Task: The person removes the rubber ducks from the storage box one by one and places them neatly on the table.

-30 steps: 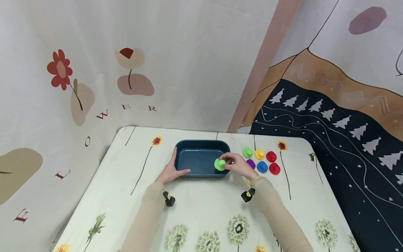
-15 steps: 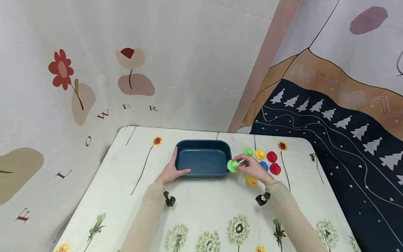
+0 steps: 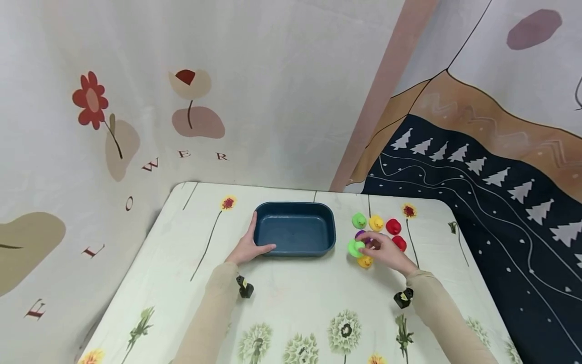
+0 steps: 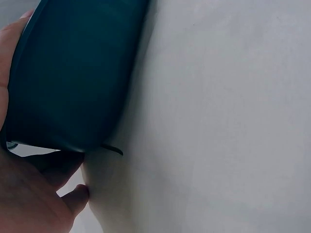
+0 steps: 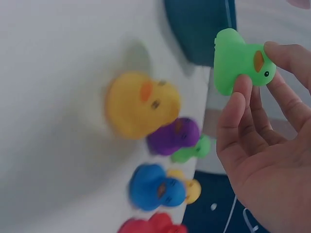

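My left hand holds the near left corner of a dark blue plastic tub, thumb along the front wall and fingers up the left side. In the left wrist view, the tub's wall fills the upper left. With thumb and fingertips, my right hand pinches a light green rubber duck by its head, right of the tub. Beneath that hand sit a yellow duck, a purple duck and a blue duck. The blue one is hidden in the head view.
Behind the right hand stand another green duck, another yellow duck and two red ducks, one farther back and one nearer. A flower-printed cloth covers the table. Printed curtains rise behind it.
My right hand has carried the green duck out from over the tub, rightward to the other ducks. The left hand has stayed on the tub.
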Motion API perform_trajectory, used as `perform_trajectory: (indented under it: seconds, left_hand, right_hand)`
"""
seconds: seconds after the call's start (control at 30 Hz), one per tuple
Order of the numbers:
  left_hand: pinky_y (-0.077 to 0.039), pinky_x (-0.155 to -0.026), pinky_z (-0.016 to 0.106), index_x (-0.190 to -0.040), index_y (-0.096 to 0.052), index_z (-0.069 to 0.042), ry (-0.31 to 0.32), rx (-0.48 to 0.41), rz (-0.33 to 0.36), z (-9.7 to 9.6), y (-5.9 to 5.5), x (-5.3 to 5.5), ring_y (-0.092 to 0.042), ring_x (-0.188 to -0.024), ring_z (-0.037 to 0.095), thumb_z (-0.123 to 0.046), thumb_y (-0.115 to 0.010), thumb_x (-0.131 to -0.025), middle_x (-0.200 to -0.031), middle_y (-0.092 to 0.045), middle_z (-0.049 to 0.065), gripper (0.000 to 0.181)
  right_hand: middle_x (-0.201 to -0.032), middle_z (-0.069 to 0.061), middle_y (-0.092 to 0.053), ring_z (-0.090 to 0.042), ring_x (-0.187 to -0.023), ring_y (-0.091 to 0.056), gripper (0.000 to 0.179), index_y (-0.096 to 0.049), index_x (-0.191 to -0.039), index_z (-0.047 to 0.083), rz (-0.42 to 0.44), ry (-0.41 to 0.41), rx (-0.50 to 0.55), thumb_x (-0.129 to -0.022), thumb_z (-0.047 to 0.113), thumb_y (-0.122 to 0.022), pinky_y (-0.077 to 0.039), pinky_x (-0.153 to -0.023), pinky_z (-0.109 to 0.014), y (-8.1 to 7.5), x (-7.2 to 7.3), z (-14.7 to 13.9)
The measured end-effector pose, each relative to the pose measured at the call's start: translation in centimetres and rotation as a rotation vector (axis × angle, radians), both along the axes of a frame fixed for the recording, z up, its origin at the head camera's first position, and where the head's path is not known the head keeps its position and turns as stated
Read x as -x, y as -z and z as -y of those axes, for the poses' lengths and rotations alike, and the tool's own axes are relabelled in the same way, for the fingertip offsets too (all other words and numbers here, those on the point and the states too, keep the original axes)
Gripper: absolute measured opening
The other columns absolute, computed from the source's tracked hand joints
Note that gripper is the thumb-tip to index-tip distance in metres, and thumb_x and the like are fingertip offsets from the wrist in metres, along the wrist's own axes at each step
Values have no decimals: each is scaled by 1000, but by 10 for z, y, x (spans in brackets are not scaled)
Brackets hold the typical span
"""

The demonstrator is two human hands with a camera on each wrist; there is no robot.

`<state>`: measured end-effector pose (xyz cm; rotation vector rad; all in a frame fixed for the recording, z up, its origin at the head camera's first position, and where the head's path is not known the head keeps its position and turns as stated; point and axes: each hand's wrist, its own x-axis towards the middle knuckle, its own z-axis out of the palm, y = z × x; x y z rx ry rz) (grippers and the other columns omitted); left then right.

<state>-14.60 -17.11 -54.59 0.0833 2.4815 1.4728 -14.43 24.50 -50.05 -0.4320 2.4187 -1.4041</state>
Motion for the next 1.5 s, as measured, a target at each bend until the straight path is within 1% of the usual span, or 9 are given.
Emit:
perform_trajectory:
  seconds: [0.17, 0.27, 0.4, 0.53, 0.77, 0.93, 1.1, 1.33, 1.5]
  left_hand:
    - [-21, -111, 56, -154, 14, -31, 2, 9, 9, 0, 2, 0, -12, -143, 39, -39, -79, -81, -161, 3, 10, 118]
    - [-21, -111, 56, -154, 14, -31, -4, 6, 5, 0, 2, 1, -12, -143, 38, -37, -79, -81, -161, 3, 8, 118]
    - [-20, -111, 56, -154, 13, -31, -11, 4, 0, 0, 1, 1, -12, -143, 38, -36, -79, -81, -161, 2, 9, 117]
    - [-20, -111, 56, -154, 13, -29, -6, 8, 0, 0, 1, 2, -11, -143, 38, -36, -78, -82, -161, 2, 9, 117]
    - [-20, -112, 56, -153, 14, -34, -4, 10, 3, 2, 1, 2, -12, -143, 37, -38, -79, -81, -161, 3, 7, 118]
    - [-20, -112, 55, -153, 14, -34, -1, 6, 2, 1, 2, 3, -11, -144, 37, -38, -79, -81, -161, 3, 6, 118]
    - [-19, -112, 55, -153, 14, -31, -1, 2, 0, -1, 1, 2, -10, -144, 36, -37, -78, -82, -161, 4, 8, 117]
    - [-18, -112, 56, -153, 14, -32, -6, -4, 1, -1, 0, 1, -9, -144, 37, -36, -78, -82, -161, 4, 9, 116]
    - [-19, -112, 56, -153, 15, -31, -3, 13, 2, 0, 0, 1, -10, -144, 38, -37, -78, -82, -161, 4, 8, 118]
  right_hand:
    - [-111, -16, -61, -25, -86, -57, 30, -62, -118, -2, 14, 23, -22, -90, 8, -68, -51, -69, -26, 8, -7, -19]
    - [-110, -18, -61, -25, -84, -58, 30, -62, -118, -4, -9, 41, -25, -90, 6, -68, -52, -67, -27, 11, -12, -27]
    - [-109, -16, -62, -21, -83, -58, 29, -63, -117, -2, -50, 74, -45, -91, 9, -69, -51, -68, -27, 13, -16, -35]
    - [-111, -15, -61, -22, -86, -58, 29, -64, -116, 0, -74, 122, -61, -91, 14, -69, -51, -70, -28, 15, -20, -43]
    - [-107, -15, -62, -24, -85, -58, 31, -62, -116, -2, -61, 188, -91, -91, 15, -69, -50, -67, -29, 19, -25, -54]
    - [-107, -17, -60, -22, -84, -59, 30, -61, -115, -4, -45, 191, -87, -91, 12, -69, -52, -66, -32, 30, -25, -58]
    - [-101, -15, -58, -23, -82, -57, 28, -61, -113, -3, -35, 211, -88, -90, 9, -69, -53, -64, -30, 39, -26, -62]
    - [-94, -10, -55, -22, -79, -54, 27, -60, -112, -1, -40, 235, -105, -88, 8, -70, -52, -60, -28, 48, -27, -64]
    - [-91, -12, -54, -22, -76, -53, 26, -58, -109, -1, -51, 231, -99, -87, 4, -70, -51, -59, -27, 52, -30, -62]
